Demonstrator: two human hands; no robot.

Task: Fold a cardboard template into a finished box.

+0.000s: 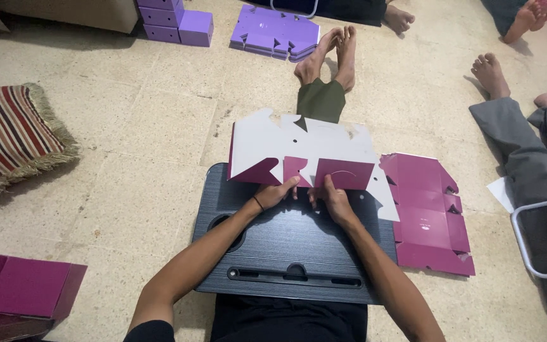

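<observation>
Magenta die-cut cardboard box blank [305,155] is lying white-side-up on the black lap bench [286,253]; left hand [275,193] and right hand [332,197] are each pinching a flap, grip clamped, to crease it.

Bare floor [140,126] left open; magenta flat stack [432,215] blocks right.

We are losing our fingertips behind the magenta flaps [324,172]; the folded magenta boxes [20,291] are running off the left edge.

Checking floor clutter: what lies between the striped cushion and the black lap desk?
In the head view, only bare tiled floor lies between the striped cushion and the black lap desk.
</observation>
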